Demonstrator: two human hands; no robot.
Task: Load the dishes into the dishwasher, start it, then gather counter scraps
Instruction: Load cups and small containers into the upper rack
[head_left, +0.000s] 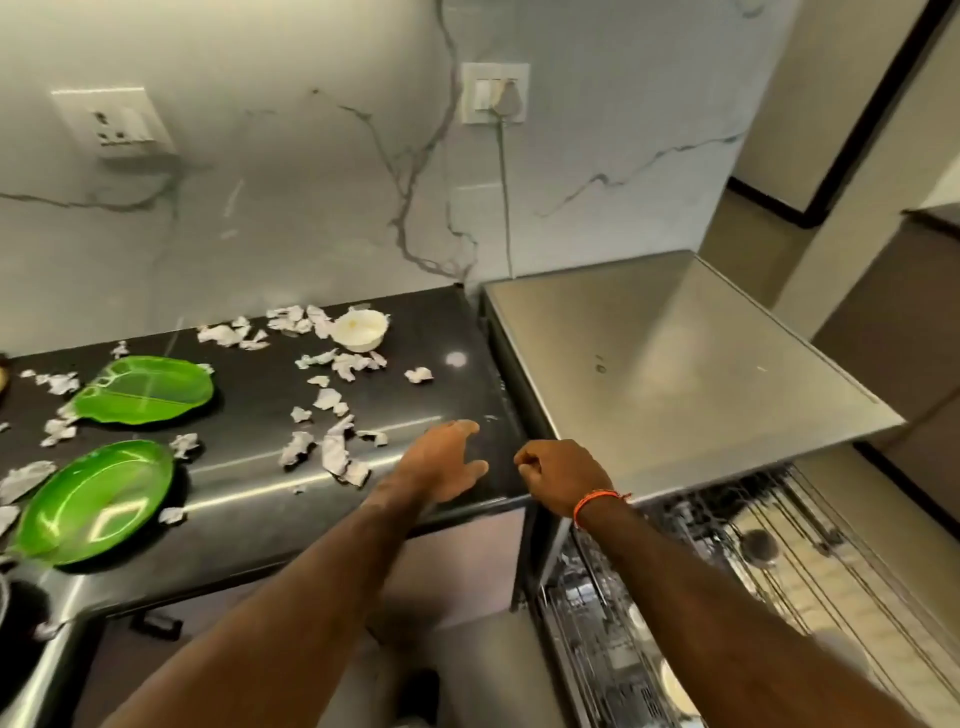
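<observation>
Both forearms reach in from the bottom edge, hands over the right end of the glossy black stone bench (457, 395). Left hand (441, 462): palm down, fingers spread and relaxed, holding nothing; can't tell if it touches the surface. Right hand (563, 475): fingers curled into a loose fist, nothing visible in it, at the gap between bench and the stainless steel dishwasher (675, 374); orange thread band (597, 501) on that wrist. Lower right, below the steel top, the dishwasher is open: wire rack (727, 571) pulled out, a white plate (678, 686) partly visible low in it, other contents too blurred to call. Near left on the bench: round glossy green plastic plate (96, 501), lying flat. Just behind it, apart from it, a green leaf-shaped plastic plate (148, 389) with divided sections. Torn, crumpled white paper scraps (332, 452) are scattered across most of the bench, densest just left of the left hand and again towards the back wall. Back of the bench, near the wall: small white bowl (361, 330), upright, scraps touching or just beside it. Behind that, grey-veined marble wall (291, 208) with a white socket plate (117, 122) at left and a second white socket (496, 93) at centre, a plug seated in it and a grey cable (504, 197) dropping down behind the dishwasher.
</observation>
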